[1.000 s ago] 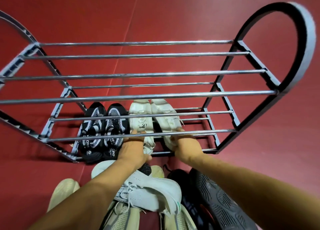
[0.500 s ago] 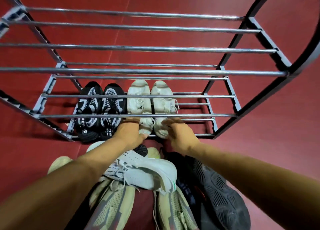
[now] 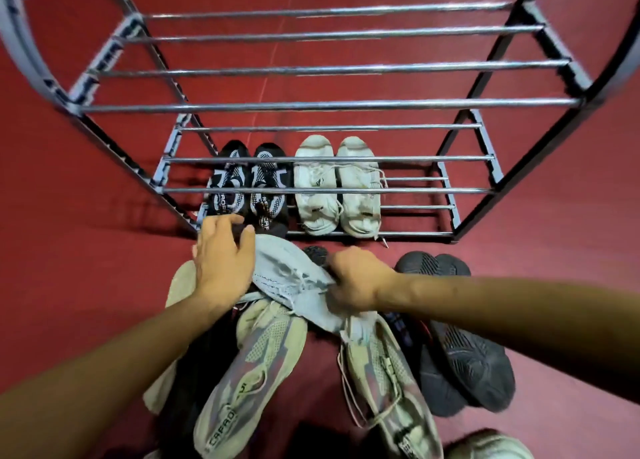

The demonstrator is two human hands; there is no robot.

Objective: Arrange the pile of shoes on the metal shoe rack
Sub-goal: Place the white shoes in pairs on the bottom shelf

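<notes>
Two pairs sit on the metal shoe rack (image 3: 332,105) (bottom tier); right hand (image 3: 356,278) grips a white sneaker (image 3: 287,271), left hand (image 3: 221,254) rests open on it.

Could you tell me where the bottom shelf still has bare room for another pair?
Free: the bars between the white pair and the rack's right frame. The black-and-white pair crowds the left end.
</notes>
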